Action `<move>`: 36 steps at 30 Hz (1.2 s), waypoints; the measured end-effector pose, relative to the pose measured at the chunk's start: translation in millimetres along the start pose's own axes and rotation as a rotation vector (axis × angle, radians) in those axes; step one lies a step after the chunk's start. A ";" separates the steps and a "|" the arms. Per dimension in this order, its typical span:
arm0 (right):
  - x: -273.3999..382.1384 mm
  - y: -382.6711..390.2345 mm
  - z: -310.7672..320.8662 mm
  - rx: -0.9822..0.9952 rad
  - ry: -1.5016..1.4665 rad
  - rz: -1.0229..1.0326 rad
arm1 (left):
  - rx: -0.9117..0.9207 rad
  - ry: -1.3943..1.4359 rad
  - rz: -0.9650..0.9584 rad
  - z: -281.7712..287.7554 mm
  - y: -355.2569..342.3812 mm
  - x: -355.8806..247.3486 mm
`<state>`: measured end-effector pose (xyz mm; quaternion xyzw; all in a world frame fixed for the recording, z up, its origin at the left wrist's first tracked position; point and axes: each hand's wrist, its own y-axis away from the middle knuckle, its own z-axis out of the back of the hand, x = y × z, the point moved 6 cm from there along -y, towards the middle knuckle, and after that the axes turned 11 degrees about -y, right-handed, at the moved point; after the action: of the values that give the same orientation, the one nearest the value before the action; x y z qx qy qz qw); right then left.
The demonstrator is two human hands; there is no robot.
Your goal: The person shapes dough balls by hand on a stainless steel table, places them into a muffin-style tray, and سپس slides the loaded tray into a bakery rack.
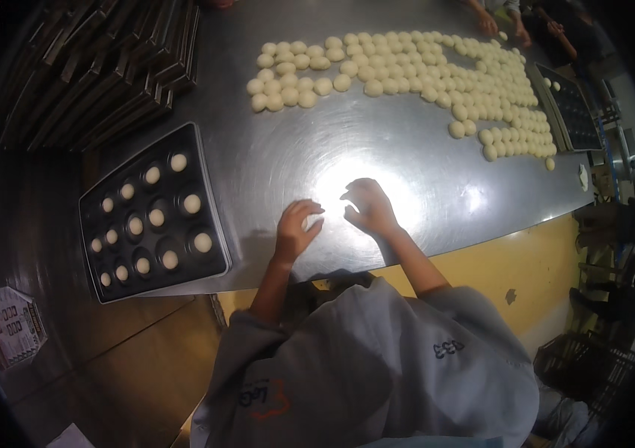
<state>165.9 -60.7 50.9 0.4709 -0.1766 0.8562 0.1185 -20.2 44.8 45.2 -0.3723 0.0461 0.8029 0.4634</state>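
Observation:
Over the bright glare on the steel table (258,164), both my hands are raised near its front edge. My left hand (299,230) is curved, thumb apart from the fingers, and I see nothing held in it. Facing it across a small gap, my right hand (372,210) has bent, parted fingers and also shows nothing in its grasp. To the left lies a dark baking tray (220,250) with round hollows, several of them holding pale dough balls (192,204). Many more dough balls (407,71) are spread in rows across the far side of the table.
Stacked trays (120,67) rise at the far left. Another dark tray (575,112) with a few dough balls stands at the right end. A co-worker's hands (488,24) reach in at the far right. A dark crate (582,369) sits at lower right.

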 end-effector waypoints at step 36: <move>352.2 -222.3 -466.1 0.795 -0.619 0.172 | -0.330 0.271 0.548 393.0 264.1 105.1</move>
<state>-294.5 347.3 161.7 0.6949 0.0979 0.6841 -0.1988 -474.6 134.5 188.7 -0.5193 0.0752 0.8372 0.1538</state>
